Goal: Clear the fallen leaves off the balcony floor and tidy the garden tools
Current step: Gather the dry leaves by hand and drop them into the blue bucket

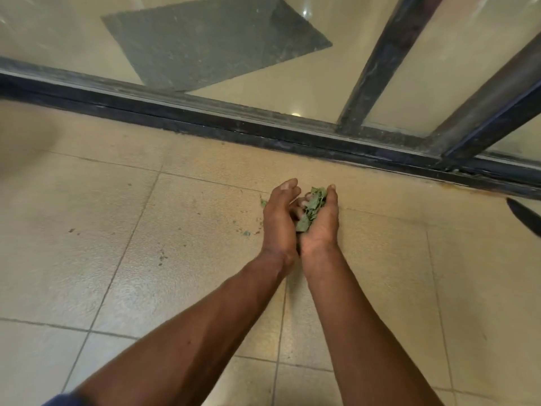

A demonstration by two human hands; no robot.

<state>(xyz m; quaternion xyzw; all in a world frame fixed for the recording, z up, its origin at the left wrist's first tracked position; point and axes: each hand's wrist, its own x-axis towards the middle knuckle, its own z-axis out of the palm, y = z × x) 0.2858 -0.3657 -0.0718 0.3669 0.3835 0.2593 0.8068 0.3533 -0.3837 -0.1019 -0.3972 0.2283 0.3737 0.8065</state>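
Over floor (pixel 117 259): left hand (pixel 279 218), right hand (pixel 322 227) cup one leaf clump (pixel 313 208).

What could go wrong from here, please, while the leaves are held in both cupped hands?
The leaves sit loosely between the cupped left hand and right hand, open on top, so some could spill when carried. Small scraps lie on the tiles beside the hands and might be missed. Dropped bits could lodge in the door track nearby.

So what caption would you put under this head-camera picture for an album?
Left hand and right hand cup green leaves between them over the tiled floor, near the dark door track.
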